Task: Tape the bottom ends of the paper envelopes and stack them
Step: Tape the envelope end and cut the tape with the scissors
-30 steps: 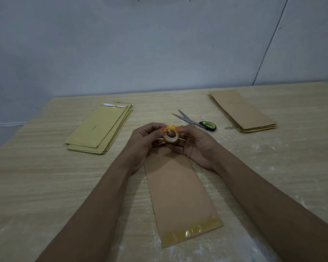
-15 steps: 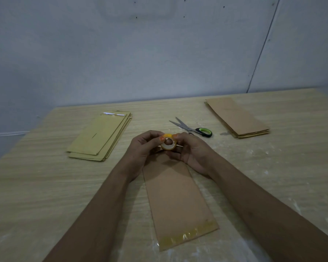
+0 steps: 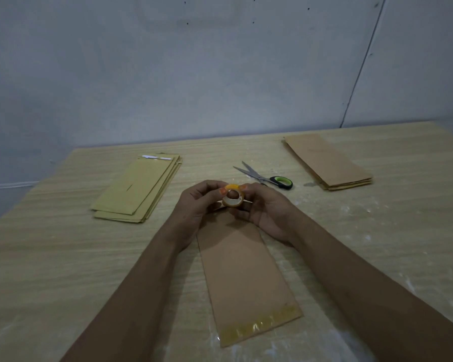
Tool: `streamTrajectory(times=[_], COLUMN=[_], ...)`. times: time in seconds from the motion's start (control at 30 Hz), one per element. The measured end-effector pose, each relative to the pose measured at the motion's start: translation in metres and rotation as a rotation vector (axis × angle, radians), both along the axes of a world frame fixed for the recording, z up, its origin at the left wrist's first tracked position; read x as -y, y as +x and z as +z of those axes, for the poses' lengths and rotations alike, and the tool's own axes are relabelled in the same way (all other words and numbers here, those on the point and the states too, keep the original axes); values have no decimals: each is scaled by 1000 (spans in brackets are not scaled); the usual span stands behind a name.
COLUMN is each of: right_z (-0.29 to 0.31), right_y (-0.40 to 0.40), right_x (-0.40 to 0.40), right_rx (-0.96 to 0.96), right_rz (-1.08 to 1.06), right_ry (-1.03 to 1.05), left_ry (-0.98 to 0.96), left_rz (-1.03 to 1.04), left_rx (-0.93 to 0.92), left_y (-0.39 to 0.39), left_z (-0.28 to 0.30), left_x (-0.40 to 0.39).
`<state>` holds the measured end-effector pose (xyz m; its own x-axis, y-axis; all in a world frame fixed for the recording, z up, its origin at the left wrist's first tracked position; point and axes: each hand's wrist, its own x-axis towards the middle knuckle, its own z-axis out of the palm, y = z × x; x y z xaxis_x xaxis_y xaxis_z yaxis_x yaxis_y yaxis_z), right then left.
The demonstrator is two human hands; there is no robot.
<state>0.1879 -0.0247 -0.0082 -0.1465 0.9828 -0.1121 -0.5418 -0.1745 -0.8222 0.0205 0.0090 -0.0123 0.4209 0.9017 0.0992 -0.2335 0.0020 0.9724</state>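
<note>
A brown paper envelope [image 3: 243, 278] lies lengthwise on the table in front of me, with a strip of clear tape [image 3: 262, 326] across its near end. Above its far end I hold a small roll of clear tape [image 3: 233, 197] between both hands. My left hand [image 3: 196, 205] grips the roll from the left with curled fingers. My right hand [image 3: 264, 207] grips it from the right. A stack of yellowish envelopes [image 3: 139, 189] lies at the back left. A stack of brown envelopes [image 3: 327, 163] lies at the back right.
Scissors [image 3: 264, 175] with a black and green handle lie just beyond my hands, blades pointing left. The wooden table [image 3: 50, 257] meets a grey wall at the back. White dusty smears mark the table's right side.
My hands and the tape roll keep their place over the envelope's far end. The view has tilted up slightly, so everything sits lower in the frame.
</note>
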Motion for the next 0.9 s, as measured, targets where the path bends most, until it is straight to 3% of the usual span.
streamTrajectory(times=[0.2, 0.37, 0.57, 0.77, 0.9], right_z=[0, 2, 2, 4, 2], right_y=[-4, -1, -5, -3, -6], right_x=[0, 1, 3, 3, 4], right_rx=[101, -10, 122, 12, 112], right_rz=[-41, -4, -48, -12, -41], right_ry=[10, -11, 31, -17, 36], left_ry=[21, 8, 33, 0, 10], left_rz=[-7, -1, -9, -5, -23], left_rx=[-10, -15, -9, -13, -10], left_y=[-1, -1, -2, -1, -2], left_z=[0, 0, 1, 1, 3], left_x=[0, 0, 1, 1, 3])
